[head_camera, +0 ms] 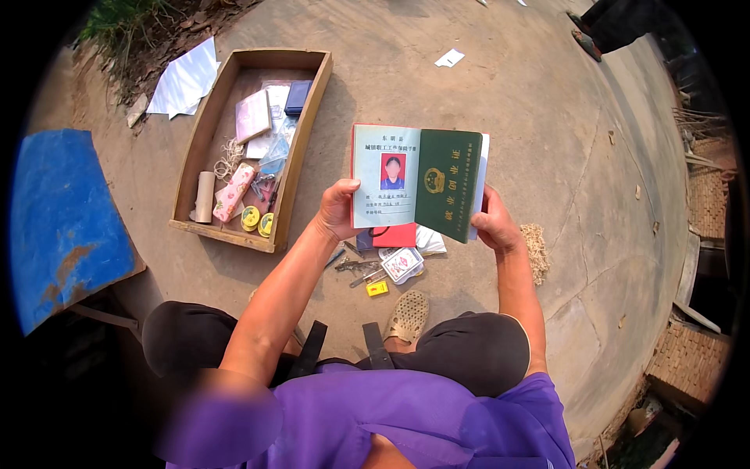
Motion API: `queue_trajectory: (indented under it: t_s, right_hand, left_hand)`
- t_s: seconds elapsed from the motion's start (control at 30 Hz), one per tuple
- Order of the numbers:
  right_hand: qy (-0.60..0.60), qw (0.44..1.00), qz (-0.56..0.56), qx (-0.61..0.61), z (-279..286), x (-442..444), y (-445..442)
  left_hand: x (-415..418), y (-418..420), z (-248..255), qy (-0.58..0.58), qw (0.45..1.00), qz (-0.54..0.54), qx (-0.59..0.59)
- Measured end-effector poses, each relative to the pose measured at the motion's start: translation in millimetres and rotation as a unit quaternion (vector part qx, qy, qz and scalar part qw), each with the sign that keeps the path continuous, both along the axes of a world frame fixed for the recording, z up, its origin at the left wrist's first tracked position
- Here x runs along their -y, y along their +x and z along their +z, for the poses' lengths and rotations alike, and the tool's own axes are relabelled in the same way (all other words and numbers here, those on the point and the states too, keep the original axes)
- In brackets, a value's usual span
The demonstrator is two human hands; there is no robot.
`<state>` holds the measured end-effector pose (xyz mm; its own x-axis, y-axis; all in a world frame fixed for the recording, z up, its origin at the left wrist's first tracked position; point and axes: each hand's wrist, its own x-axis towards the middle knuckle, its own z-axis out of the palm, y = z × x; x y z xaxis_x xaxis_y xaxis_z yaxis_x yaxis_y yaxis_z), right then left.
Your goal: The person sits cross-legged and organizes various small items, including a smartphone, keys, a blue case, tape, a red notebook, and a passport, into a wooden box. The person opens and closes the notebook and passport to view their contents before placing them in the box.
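Between my two hands an identity booklet [384, 205] with a red cover edge lies open, showing a page with a portrait photo and writing. My left hand [341, 205] grips its left edge, thumb on the page. A dark green certificate booklet [445, 182] with a gold emblem rests against its right side, and my right hand [498, 217] pinches that side along with some white paper. Below the booklets, on the concrete, are a red booklet [395, 235], white papers [432, 241], a deck of playing cards [402, 264], a small yellow box [377, 288] and some metal bits [357, 265].
A wooden drawer [281, 228] at the left holds a wrapped pad, a blue case, string, a floral pouch and round yellow tins. White sheets [184, 79] lie beyond it. A blue panel [70, 217] stands far left. A person's feet [586, 44] show at the top right.
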<state>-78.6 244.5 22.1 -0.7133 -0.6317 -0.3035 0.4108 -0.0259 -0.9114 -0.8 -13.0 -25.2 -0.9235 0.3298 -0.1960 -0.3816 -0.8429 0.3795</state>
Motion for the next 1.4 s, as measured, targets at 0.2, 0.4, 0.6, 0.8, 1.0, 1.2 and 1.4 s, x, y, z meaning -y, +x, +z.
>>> queue_trajectory:
  t_s: [0.2, 0.4, 0.6, 0.8, 1.0, 1.2, 1.4]
  right_hand:
    - [0.010, 1.000, 0.018, -0.010, 1.6, -0.7, 0.2]
    - [0.006, 1.000, 0.018, -0.004, 2.0, -0.2, 0.4]
    - [-0.038, 0.998, -0.015, 0.056, -24.5, -19.7, -5.4]
    - [-0.141, 0.986, -0.021, 0.082, -41.8, -29.6, -5.7]
    - [-0.170, 0.980, 0.008, 0.100, -47.7, -22.6, -4.8]
    - [-0.121, 0.989, -0.009, 0.082, -31.5, -13.3, -2.5]
    - [0.059, 0.993, 0.029, -0.102, 18.5, 23.2, 5.3]
  left_hand:
    - [-1.8, 0.9, 1.3, -0.008, 1.000, 0.019, -0.007]
    - [-3.9, 2.2, 2.3, 0.000, 1.000, 0.029, -0.009]
    - [-12.4, -9.3, 22.7, -0.150, 0.987, -0.027, -0.055]
    - [-31.1, -13.6, 61.7, -0.304, 0.947, -0.021, -0.099]
    - [-49.3, -5.2, 81.8, -0.542, 0.824, -0.010, -0.162]
    - [-33.4, -12.0, 66.1, -0.395, 0.908, -0.013, -0.137]
    - [-32.2, -8.9, 40.2, -0.280, 0.955, -0.023, -0.092]
